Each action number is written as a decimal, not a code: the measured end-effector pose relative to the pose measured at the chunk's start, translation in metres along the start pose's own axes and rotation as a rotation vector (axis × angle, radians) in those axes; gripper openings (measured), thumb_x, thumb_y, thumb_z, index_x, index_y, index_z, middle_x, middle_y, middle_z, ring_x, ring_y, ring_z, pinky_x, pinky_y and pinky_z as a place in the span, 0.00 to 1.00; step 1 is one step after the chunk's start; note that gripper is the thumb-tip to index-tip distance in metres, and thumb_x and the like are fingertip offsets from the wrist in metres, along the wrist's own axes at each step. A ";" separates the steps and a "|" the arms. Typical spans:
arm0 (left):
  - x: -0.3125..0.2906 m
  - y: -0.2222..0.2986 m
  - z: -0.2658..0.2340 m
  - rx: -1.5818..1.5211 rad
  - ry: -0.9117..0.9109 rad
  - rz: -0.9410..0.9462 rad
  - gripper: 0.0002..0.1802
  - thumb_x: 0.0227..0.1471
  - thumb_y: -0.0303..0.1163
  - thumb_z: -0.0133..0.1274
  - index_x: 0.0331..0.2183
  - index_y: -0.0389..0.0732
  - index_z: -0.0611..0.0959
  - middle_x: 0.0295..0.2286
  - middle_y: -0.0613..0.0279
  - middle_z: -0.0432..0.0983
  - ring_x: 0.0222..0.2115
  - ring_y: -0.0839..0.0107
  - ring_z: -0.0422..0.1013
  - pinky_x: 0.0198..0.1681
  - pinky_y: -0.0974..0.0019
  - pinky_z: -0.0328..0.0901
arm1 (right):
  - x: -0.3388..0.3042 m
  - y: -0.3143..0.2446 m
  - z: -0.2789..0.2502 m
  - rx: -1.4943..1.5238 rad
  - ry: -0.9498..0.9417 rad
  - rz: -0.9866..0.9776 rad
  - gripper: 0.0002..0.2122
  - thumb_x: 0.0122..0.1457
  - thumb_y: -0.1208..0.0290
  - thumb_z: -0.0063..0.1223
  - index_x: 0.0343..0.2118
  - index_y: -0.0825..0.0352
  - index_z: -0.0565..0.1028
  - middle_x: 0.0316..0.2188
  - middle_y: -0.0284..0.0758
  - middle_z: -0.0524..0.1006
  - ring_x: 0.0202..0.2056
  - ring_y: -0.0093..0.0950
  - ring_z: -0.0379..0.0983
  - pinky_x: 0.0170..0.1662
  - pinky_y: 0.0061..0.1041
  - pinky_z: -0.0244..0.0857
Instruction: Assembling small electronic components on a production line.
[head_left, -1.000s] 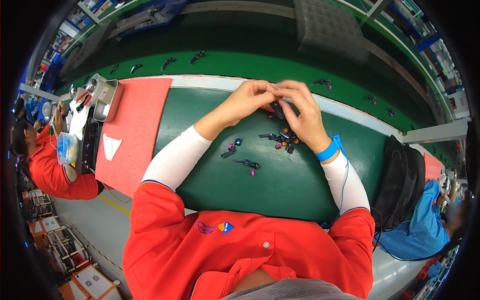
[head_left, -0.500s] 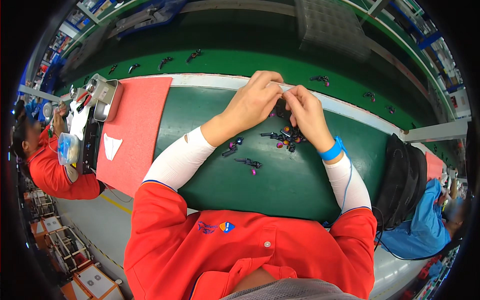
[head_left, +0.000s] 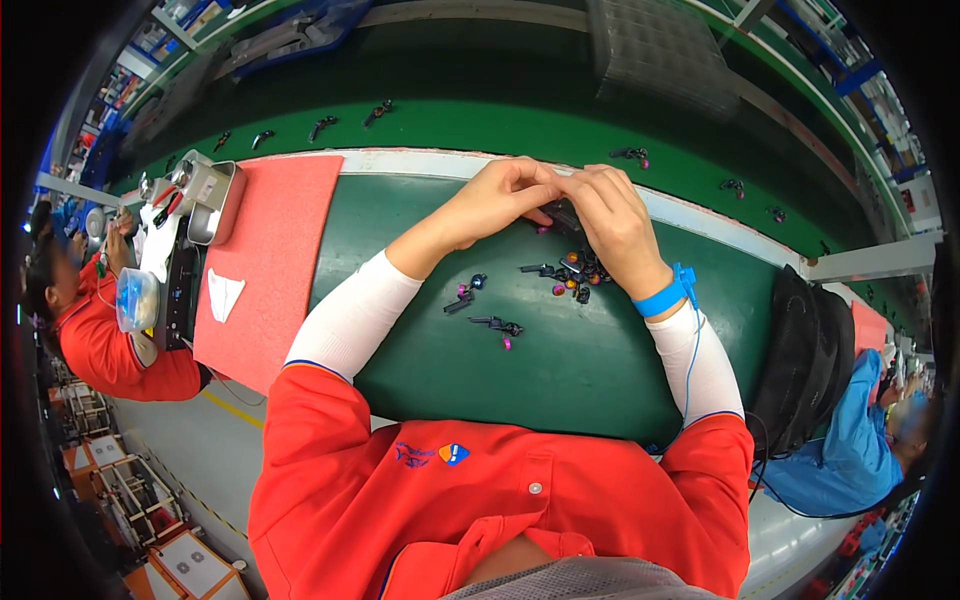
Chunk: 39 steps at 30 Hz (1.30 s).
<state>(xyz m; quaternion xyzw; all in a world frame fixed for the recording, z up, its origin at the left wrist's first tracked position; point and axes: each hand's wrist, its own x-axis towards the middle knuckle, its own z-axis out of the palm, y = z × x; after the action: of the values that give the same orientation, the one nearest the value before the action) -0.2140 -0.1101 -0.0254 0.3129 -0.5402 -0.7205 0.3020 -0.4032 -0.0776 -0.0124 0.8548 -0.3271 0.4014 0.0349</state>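
Observation:
My left hand (head_left: 503,200) and my right hand (head_left: 612,222) meet above the far side of the green work table (head_left: 420,375). Thumbs and fingertips of both are pinched together. What lies between them is hidden by the fingers. Just under the right hand is a heap of small black parts (head_left: 572,270) with orange and magenta round pieces, partly covered by that hand. Apart from the heap, nearer my left forearm, lie a black part with a magenta piece (head_left: 463,293) and a similar black part (head_left: 497,325). A blue wrist strap (head_left: 668,295) circles my right wrist, its cord running down the arm.
Beyond a white rail (head_left: 420,160) runs a green belt (head_left: 480,133) carrying several similar black parts (head_left: 323,127). At left are a pink mat (head_left: 290,230), a metal box (head_left: 215,200) and a co-worker in red (head_left: 120,340). A black bag (head_left: 800,350) stands at right.
My left hand has shifted slightly down and left, and my right hand has turned so that its back shows more. The parts on the belt have moved slightly left.

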 end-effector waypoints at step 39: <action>-0.001 -0.006 0.011 0.143 0.130 0.192 0.17 0.52 0.24 0.55 0.45 0.32 0.76 0.35 0.58 0.77 0.34 0.74 0.75 0.41 0.71 0.71 | 0.001 -0.013 -0.002 0.243 0.127 0.674 0.08 0.52 0.77 0.58 0.34 0.72 0.71 0.24 0.29 0.72 0.25 0.15 0.66 0.28 0.14 0.61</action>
<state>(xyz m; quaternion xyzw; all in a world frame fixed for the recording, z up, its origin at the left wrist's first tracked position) -0.2224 -0.1015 -0.0292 0.3265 -0.5969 -0.6262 0.3806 -0.3969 -0.0675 -0.0076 0.6703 -0.5374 0.4788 -0.1809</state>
